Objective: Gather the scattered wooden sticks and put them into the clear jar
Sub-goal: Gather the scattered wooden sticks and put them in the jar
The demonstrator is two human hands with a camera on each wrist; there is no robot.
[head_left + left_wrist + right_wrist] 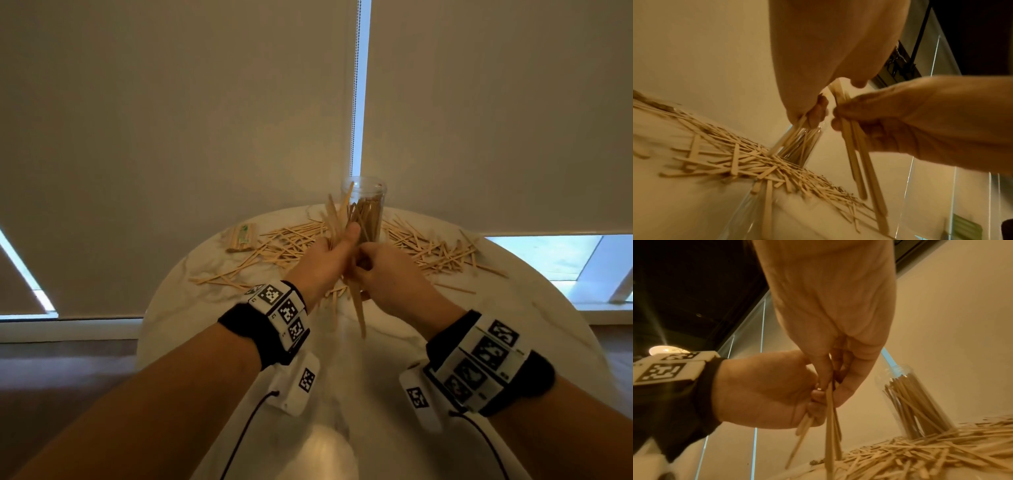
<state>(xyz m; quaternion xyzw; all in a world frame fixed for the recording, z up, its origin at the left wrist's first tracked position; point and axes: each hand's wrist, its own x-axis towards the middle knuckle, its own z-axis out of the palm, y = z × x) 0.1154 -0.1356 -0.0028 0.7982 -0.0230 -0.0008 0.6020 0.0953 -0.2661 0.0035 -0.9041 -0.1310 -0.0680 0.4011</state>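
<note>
With the clear jar (364, 205) partly filled, both hands, left hand (325, 255) and right hand (383, 267), grip one bundle of sticks (356, 308), while many scattered sticks (435, 251) remain across the worktop's (513, 325) far edge.

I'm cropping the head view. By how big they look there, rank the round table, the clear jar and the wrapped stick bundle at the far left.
1. Round table
2. Clear jar
3. Wrapped stick bundle, though it looks nearly jar-sized.
</note>
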